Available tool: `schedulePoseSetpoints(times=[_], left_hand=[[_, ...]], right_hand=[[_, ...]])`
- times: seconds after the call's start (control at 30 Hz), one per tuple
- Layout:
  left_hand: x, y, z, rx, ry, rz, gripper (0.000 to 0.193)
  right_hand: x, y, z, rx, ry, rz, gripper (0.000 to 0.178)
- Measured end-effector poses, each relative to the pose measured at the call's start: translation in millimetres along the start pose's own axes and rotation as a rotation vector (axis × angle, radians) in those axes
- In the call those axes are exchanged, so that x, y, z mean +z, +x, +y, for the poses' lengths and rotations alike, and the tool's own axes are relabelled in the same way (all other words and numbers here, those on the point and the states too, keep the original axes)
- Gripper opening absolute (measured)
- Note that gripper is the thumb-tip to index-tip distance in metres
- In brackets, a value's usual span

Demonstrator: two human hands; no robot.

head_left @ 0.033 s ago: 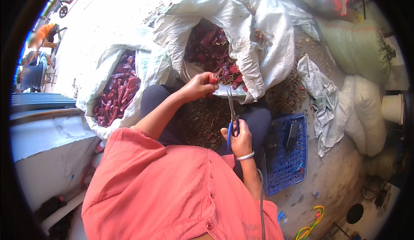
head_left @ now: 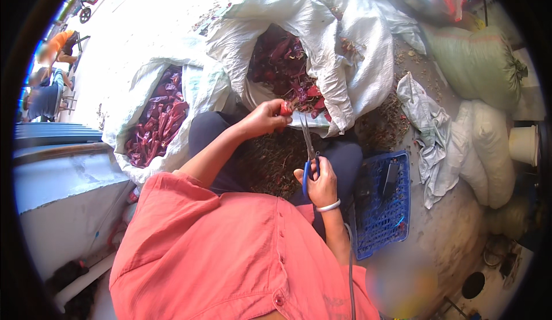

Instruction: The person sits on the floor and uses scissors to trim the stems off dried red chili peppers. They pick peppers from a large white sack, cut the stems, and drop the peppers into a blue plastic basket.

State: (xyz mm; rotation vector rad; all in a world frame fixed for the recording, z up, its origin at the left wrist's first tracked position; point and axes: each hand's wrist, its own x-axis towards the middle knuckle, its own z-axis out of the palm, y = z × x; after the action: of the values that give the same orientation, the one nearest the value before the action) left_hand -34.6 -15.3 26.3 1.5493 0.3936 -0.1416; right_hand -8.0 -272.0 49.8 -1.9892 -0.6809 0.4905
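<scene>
My left hand is closed around a dried red chili pepper, its red end showing at the fingertips. Scissors with blue handles are in my right hand; their blades point up, slightly parted, just right of the pepper and apart from it. Beyond both hands stands an open white woven sack with dark red dried chilies inside. Left of my knees, a second white sack is full of red dried chilies.
Stem scraps lie between my legs. A blue plastic basket with a dark object sits right of my knee. Crumpled white sacking and a stuffed green sack lie farther right. Two people sit at far left.
Both hands stay almost in place. The thin stems that stuck up by the pepper show less now, and the scissor blades look a little wider apart.
</scene>
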Motion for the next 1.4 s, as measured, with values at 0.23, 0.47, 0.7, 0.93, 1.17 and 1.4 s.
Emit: schedulePoseSetpoints(times=[0.23, 0.47, 0.7, 0.93, 1.17, 1.4], left_hand=[[16, -66, 34, 0.077, 0.259, -0.095, 0.03], [23, -99, 55, 0.02, 0.048, -0.155, 0.025], [41, -109, 60, 0.167, -0.096, -0.065, 0.015], [30, -116, 51, 0.045, 0.005, -0.146, 0.018], [28, -118, 41, 0.043, -0.073, -0.223, 0.021], [25, -122, 35, -0.01, -0.121, -0.275, 0.023]], right_hand=[[1, -11, -22, -0.092, -0.245, -0.01, 0.054], [-12, -38, -22, 0.437, 1.001, -0.596, 0.051], [10, -54, -25, 0.483, 1.703, -0.918, 0.07], [-17, -46, -42, -0.112, 0.017, -0.261, 0.059], [-7, -55, -32, 0.042, 0.066, -0.251, 0.035], [-4, -54, -38, 0.033, 0.105, -0.303, 0.031]])
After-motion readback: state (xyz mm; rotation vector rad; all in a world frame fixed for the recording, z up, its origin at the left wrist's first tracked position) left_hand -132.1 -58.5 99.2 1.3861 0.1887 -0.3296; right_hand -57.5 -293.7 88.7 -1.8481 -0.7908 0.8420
